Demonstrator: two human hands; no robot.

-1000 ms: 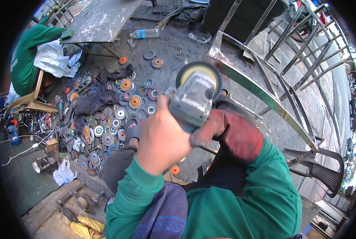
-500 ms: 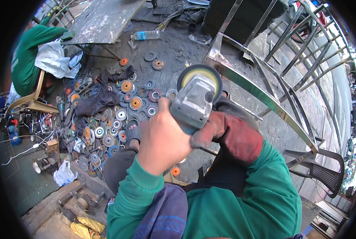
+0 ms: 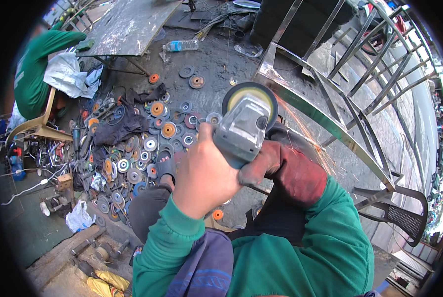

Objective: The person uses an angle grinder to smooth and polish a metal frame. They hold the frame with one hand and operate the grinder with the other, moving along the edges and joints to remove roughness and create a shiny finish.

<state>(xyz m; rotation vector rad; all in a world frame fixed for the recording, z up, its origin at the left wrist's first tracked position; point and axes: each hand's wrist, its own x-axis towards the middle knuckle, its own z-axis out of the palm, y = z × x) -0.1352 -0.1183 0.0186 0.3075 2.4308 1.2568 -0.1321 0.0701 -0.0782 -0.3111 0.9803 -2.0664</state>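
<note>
An angle grinder [image 3: 238, 136] with a dark-rimmed, yellowish disc [image 3: 229, 99] is held in front of me. My bare left hand [image 3: 204, 173] wraps round its body from the left. On the other side my right hand [image 3: 286, 166], in a red and dark work glove, closes against the grinder; its fingers are partly hidden. The disc's right edge meets the corner of a shiny metal frame [image 3: 325, 121], and orange sparks [image 3: 305, 128] stream down to the right from there. The exact contact spot is hidden behind the disc.
Many grinding discs [image 3: 168, 129] lie heaped on the ground at left, with a dark cloth [image 3: 120, 126] among them. A plastic bottle [image 3: 182, 45] lies farther off. Another person in a green sleeve [image 3: 38, 54] sits by a board table [image 3: 127, 29]. A dark chair [image 3: 404, 218] stands right.
Sparks now fly from where the disc meets the metal frame; none showed before. The grinder and both hands have hardly shifted.
</note>
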